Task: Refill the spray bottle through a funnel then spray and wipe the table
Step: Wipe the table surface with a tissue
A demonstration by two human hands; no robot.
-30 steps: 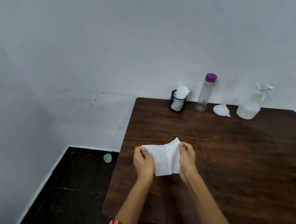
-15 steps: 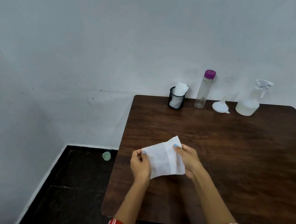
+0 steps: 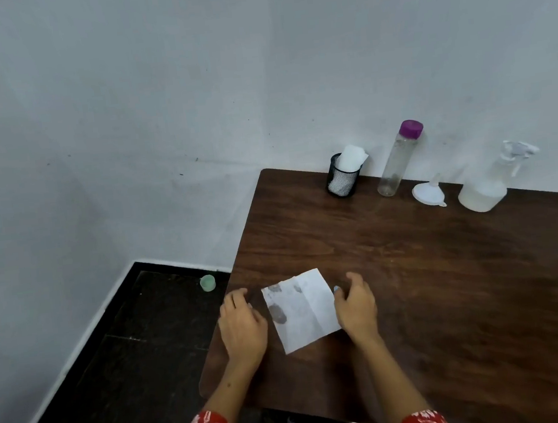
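A white tissue (image 3: 301, 310) lies flat on the dark wooden table (image 3: 433, 281) near its front left corner, with grey wet patches on its left part. My left hand (image 3: 243, 325) rests just left of the tissue, fingers apart and empty. At the tissue's right edge sits my right hand (image 3: 356, 304), fingers spread, touching or nearly touching the paper. Along the back wall stand the clear spray bottle (image 3: 488, 186) with liquid in it, a white funnel (image 3: 428, 192) lying on the table, and a tall clear bottle (image 3: 399, 160) with a purple cap.
A black mesh cup (image 3: 341, 179) holding white tissues stands at the table's back left. A small green cap (image 3: 207, 283) lies on the dark floor beside the table's left edge. White walls close in behind and to the left.
The tissue, held up between both hands earlier, now lies flat on the table. Both hands have let go and moved apart to its sides. Wet patches now show on it.
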